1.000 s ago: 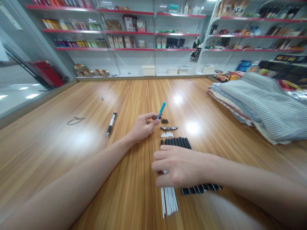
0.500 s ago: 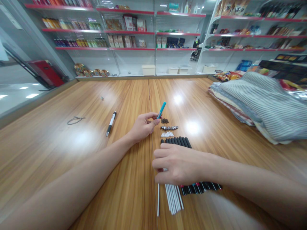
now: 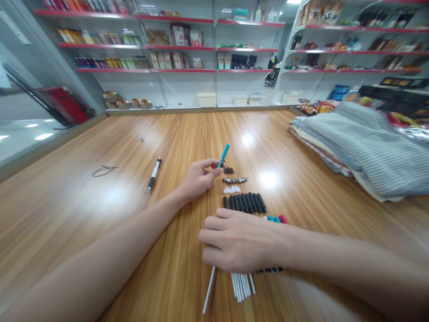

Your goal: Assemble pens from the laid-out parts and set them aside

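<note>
My left hand (image 3: 203, 179) is closed in a pinch on a teal pen barrel (image 3: 224, 154), tilted with its end up. My right hand (image 3: 236, 239) is lower down, fingers curled, with a thin white pen refill (image 3: 209, 290) sticking out below them; its upper end is hidden. Several more white refills (image 3: 240, 286) lie side by side under that hand. Just beyond it is a row of black grip pieces (image 3: 248, 202). Farther up are small white parts (image 3: 232, 189), silver tips (image 3: 234, 180) and a pile of springs (image 3: 228, 170). Coloured barrels (image 3: 277, 219) show partly behind my right wrist.
A finished-looking white and black pen (image 3: 154, 175) lies to the left, near a thin looped cord (image 3: 104, 170) and a small metallic bit (image 3: 141, 139). Folded striped cloth (image 3: 362, 147) is stacked at the right. Stocked shelves (image 3: 181, 48) stand behind the table (image 3: 174, 268).
My right hand has moved slightly left and nearer to me, and the single white refill has shifted and tilted with it. My left hand keeps the teal barrel in nearly the same place.
</note>
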Demonstrator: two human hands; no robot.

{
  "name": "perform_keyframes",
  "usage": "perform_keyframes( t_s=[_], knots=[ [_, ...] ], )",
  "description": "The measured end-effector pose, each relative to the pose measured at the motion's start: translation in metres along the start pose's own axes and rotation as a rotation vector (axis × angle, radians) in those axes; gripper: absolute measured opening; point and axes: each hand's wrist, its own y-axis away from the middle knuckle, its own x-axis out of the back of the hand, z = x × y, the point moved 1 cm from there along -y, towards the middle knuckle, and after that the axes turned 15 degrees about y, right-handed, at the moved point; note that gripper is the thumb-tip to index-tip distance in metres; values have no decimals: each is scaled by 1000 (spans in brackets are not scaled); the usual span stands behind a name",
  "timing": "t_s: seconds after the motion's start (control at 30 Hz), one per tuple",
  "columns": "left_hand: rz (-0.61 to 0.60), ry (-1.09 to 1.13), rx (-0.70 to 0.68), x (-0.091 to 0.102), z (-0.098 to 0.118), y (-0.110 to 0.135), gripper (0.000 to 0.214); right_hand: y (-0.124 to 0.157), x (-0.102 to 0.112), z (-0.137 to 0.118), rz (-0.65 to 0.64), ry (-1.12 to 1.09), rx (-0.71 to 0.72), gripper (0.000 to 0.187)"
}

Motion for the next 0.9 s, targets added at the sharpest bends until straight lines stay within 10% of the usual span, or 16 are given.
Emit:
perform_keyframes(
  t_s=[0.3, 0.53, 0.9],
  knots=[
    [60, -5, -34, 3, 1, -2, 23, 46, -12, 77, 567, 7, -528, 20],
    [64, -1, 2, 1, 4, -1, 22, 108, -61, 136, 597, -294, -1312, 29],
    [58, -8, 19, -1, 6, -1, 23, 75, -50, 108, 537, 142, -859, 12]
  ],
)
